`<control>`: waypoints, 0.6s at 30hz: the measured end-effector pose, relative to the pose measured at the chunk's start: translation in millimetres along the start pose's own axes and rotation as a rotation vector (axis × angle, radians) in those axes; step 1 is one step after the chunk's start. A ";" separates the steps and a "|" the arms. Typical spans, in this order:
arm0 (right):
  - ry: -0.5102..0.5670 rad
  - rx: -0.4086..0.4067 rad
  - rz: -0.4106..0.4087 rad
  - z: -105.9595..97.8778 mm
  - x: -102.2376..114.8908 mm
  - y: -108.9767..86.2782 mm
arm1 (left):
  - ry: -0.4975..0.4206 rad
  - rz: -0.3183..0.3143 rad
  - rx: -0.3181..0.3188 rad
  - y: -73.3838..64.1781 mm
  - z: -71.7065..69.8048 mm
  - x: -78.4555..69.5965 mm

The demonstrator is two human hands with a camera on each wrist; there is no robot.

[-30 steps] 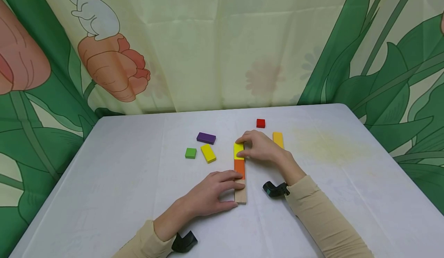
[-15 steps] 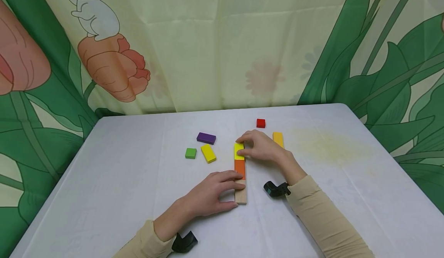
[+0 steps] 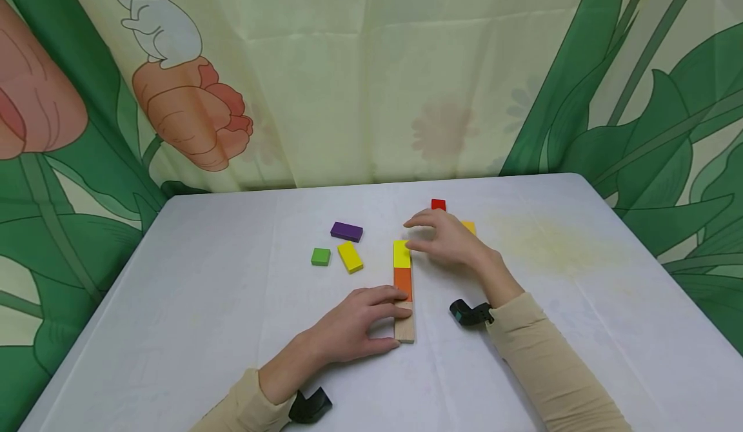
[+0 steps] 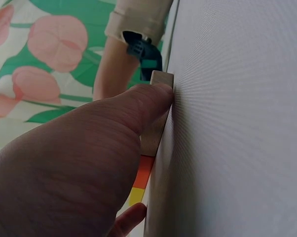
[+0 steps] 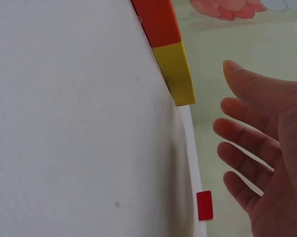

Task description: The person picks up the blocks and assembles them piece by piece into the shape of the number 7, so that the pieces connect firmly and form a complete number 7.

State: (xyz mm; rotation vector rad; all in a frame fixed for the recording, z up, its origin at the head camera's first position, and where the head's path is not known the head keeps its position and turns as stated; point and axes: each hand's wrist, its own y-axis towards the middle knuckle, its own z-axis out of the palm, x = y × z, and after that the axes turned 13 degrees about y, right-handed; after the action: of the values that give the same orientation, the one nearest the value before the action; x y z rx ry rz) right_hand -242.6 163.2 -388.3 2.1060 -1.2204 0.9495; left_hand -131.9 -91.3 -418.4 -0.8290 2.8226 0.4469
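Observation:
A straight row of blocks runs away from me in the head view: a plain wooden block (image 3: 405,331) nearest, an orange block (image 3: 402,280) in the middle and a yellow block (image 3: 400,256) at the far end. My left hand (image 3: 354,322) rests at the row's left side, fingertips on the wooden and orange blocks. Its thumb (image 4: 156,98) touches the wooden block in the left wrist view. Just right of the yellow block, my right hand (image 3: 449,238) is raised with fingers extended and thumb tip near its edge. A gap shows between that hand and the yellow block in the right wrist view.
Left of the row lie a purple block (image 3: 346,231), a green block (image 3: 320,256) and a second yellow block (image 3: 351,257). A red block (image 3: 438,204) sits behind my right hand, which partly covers a yellow-orange block (image 3: 469,227). White cloth covers the table (image 3: 203,290).
My right hand has let go of the yellow block and moved slightly right and away from it, now overlapping the red block's lower edge. The left hand has stayed in place.

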 end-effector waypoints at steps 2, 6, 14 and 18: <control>0.001 -0.005 0.001 -3.5 -0.9 -0.5 | -0.002 -0.004 0.006 0.0 -0.2 0.0; 0.003 -0.012 0.011 -10.5 -2.7 -2.3 | -0.002 -0.003 0.005 -0.1 -0.8 -0.3; 0.003 -0.039 0.059 -25.1 -6.9 -7.5 | -0.008 -0.010 0.015 -0.6 -0.8 -0.5; -0.014 -0.042 0.073 -31.1 -11.1 -10.7 | -0.010 -0.016 0.021 -0.9 -0.9 -0.4</control>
State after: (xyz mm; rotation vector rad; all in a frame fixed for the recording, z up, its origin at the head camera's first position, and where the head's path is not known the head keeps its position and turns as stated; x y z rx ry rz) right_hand -246.6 196.3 -378.7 2.0512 -1.3207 0.9342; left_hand -131.1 -92.1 -417.7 -0.8420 2.8044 0.4170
